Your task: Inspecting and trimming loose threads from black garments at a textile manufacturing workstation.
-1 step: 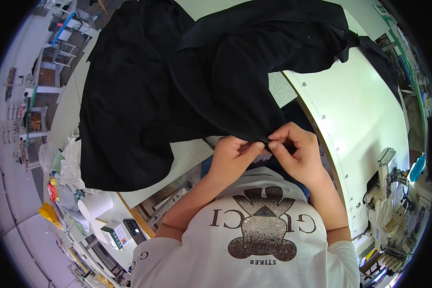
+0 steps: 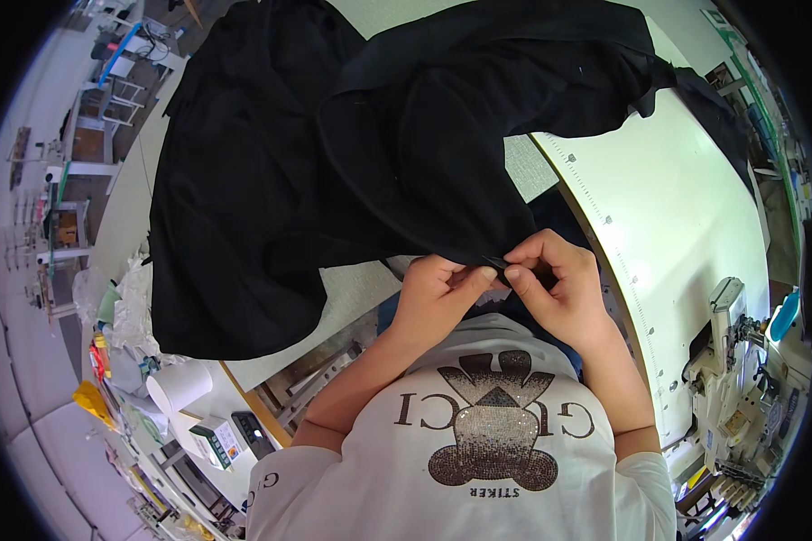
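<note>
A large black cloth garment [image 2: 406, 144] lies in loose folds over the table, its near corner drawn toward my body. My left hand [image 2: 435, 298] pinches the near edge of the garment between thumb and fingers. Close beside it, my right hand [image 2: 564, 288] is closed on the same edge, thumb and forefinger pressed together. A thin light sliver shows between the fingertips; whether it is thread or a needle I cannot tell. Part of the pinched cloth is hidden behind my fingers.
The white tabletop [image 2: 677, 207] with printed marks curves along the right, with a sewing machine [image 2: 726, 361] on it. At the lower left stand a white cylinder [image 2: 180, 386], a small box [image 2: 218, 442] and a dark phone-like device [image 2: 253, 431]. Crumpled clear plastic [image 2: 133, 298] lies near the garment's left side.
</note>
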A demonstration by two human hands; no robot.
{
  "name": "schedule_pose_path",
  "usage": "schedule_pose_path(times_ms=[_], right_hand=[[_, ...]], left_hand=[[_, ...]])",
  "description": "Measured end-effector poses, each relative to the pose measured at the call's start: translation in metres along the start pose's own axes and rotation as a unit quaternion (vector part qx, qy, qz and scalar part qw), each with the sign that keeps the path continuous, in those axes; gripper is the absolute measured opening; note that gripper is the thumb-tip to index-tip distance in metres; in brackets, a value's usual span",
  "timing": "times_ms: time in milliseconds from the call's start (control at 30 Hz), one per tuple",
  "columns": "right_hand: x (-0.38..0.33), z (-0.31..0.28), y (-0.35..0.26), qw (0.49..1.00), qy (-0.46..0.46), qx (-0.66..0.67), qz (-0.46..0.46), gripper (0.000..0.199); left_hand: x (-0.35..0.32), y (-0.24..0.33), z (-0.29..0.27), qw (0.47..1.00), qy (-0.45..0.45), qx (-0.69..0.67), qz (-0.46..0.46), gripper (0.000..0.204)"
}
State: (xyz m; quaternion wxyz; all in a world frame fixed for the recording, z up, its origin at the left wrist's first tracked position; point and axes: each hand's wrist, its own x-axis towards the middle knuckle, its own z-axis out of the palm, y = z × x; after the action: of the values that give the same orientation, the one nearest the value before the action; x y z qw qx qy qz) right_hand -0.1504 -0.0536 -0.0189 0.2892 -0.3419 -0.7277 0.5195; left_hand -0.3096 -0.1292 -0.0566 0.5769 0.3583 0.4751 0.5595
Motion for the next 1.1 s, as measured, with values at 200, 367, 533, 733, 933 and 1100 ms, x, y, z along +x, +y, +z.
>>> schedule_pose_path(times_ms=[200, 367, 533, 733, 933, 1100], right_hand=[[-0.001, 0.0022, 0.0026, 1.0, -0.002, 0.002, -0.006, 0.014], [0.0026, 0.004, -0.0013, 1.0, -0.003, -0.011, -0.019, 0.014], [0.0041, 0.0036, -0.0032, 1.0, -0.005, -0.018, -0.019, 0.013], [0.0051, 0.0036, -0.0044, 1.0, -0.006, -0.007, -0.017, 0.012], [0.004, 0.0038, -0.0006, 1.0, -0.009, 0.013, -0.002, 0.012], [0.0024, -0.0018, -0.0015, 0.998, -0.022, 0.032, 0.042, 0.013]], left_hand=[[0.0008, 0.0024, 0.0001, 0.999, 0.005, 0.016, 0.027, 0.014], [0.0007, 0.0002, -0.0006, 0.998, 0.008, 0.047, 0.04, 0.012], [0.0014, -0.0025, -0.0019, 0.995, 0.024, 0.083, 0.046, 0.01], [0.0025, -0.0033, -0.0005, 0.993, 0.036, 0.087, 0.066, 0.01], [0.0027, -0.0018, -0.0038, 0.992, 0.022, 0.117, 0.05, 0.01], [0.0034, 0.0018, -0.0009, 0.996, 0.029, 0.059, 0.055, 0.01]])
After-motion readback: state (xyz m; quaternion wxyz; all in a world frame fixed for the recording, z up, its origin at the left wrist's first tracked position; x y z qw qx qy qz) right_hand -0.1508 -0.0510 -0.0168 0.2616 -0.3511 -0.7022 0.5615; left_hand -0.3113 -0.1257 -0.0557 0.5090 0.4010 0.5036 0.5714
